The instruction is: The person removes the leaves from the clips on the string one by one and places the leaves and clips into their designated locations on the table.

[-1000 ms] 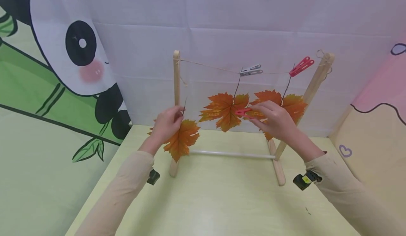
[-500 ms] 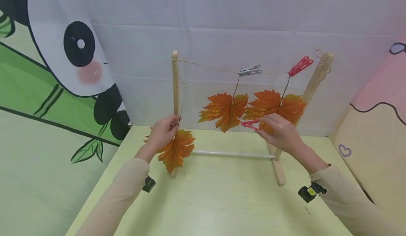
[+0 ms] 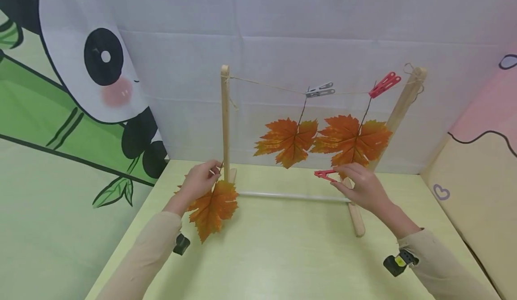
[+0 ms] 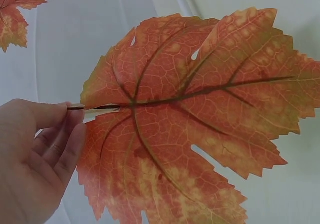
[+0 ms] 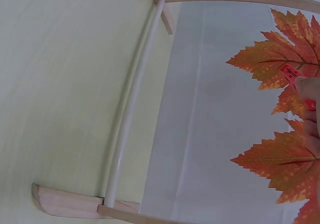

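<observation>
My left hand [image 3: 200, 180] pinches the dark stem of an orange maple leaf [image 3: 214, 206], which hangs just in front of the rack's left post. The left wrist view shows that leaf [image 4: 200, 104] up close, its stem between thumb and fingers [image 4: 65, 144]. On the right, my right hand [image 3: 361, 185] pinches a red clothespin [image 3: 324, 174] by one end, below the hanging leaves. Two more maple leaves hang by their stems from a string [image 3: 266, 85]: one leaf [image 3: 288, 141] under a grey clothespin [image 3: 320, 91], the other [image 3: 353, 138] under a red clothespin [image 3: 385, 84].
The string is tied between a left wooden post [image 3: 225, 120] and a right wooden post [image 3: 404, 98]. A white rod [image 3: 291, 196] joins the posts low down. The rack stands on a pale yellow table [image 3: 266, 255], before a white cloth backdrop [image 3: 282, 13] with a panda print.
Both hands have moved lower, the left one also to the left with its leaf, the right one slightly to the right with its red clothespin. The two hanging leaves stay in place.
</observation>
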Tool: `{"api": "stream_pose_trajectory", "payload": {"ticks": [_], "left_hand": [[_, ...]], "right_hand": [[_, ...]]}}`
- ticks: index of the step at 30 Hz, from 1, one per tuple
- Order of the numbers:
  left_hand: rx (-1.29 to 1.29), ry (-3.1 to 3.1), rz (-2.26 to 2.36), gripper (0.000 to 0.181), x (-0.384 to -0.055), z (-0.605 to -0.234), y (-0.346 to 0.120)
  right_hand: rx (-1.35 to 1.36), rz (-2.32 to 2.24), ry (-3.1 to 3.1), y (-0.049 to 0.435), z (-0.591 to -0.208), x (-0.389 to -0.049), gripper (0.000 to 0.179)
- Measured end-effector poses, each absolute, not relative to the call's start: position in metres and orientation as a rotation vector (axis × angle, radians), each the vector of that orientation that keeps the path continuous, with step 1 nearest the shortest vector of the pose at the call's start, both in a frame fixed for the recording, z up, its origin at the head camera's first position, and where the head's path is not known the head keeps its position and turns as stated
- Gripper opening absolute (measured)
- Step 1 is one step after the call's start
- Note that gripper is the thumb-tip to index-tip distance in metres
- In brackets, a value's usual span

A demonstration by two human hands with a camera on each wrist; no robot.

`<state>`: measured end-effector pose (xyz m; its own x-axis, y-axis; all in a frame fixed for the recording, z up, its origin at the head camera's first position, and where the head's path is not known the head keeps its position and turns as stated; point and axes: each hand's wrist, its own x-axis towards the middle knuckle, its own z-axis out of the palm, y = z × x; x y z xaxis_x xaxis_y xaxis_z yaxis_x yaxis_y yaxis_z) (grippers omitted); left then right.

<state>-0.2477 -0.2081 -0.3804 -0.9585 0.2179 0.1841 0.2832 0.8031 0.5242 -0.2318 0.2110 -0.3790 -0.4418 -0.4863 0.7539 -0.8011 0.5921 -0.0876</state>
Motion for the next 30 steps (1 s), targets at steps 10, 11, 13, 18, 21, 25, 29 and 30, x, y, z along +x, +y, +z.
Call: {"api": "stream_pose_trajectory", "payload": {"ticks": [10, 11, 13, 18, 21, 25, 29, 30], "left_hand": [[-0.340, -2.920, -0.948, 0.026, -0.240, -0.396, -0.226], [-0.333, -2.925, -0.963, 0.026, -0.240, -0.398, -0.228], [-0.314, -2.935, -0.994, 0.026, -0.239, -0.402, -0.231], [-0.258, -2.952, -1.026, 0.027, -0.236, -0.409, -0.240], [-0.240, -2.951, -1.034, 0.027, -0.234, -0.413, -0.243], [-0.255, -2.947, -1.041, 0.026, -0.231, -0.420, -0.249], [-0.267, -2.957, -1.049, 0.027, -0.229, -0.427, -0.256], [-0.271, -2.959, -1.044, 0.027, -0.229, -0.429, -0.257]], "right_hand": [[0.976, 0.571, -2.117, 0.218, -0.394, -0.222, 0.056], [0.976, 0.580, -2.117, 0.219, -0.395, -0.221, 0.055], [0.967, 0.586, -2.125, 0.220, -0.398, -0.220, 0.055], [0.929, 0.585, -2.164, 0.225, -0.406, -0.216, 0.058], [0.914, 0.592, -2.174, 0.227, -0.412, -0.215, 0.058], [0.915, 0.625, -2.174, 0.231, -0.418, -0.213, 0.044], [0.922, 0.636, -2.172, 0.234, -0.424, -0.210, 0.032], [0.921, 0.638, -2.171, 0.235, -0.426, -0.209, 0.031]]}}
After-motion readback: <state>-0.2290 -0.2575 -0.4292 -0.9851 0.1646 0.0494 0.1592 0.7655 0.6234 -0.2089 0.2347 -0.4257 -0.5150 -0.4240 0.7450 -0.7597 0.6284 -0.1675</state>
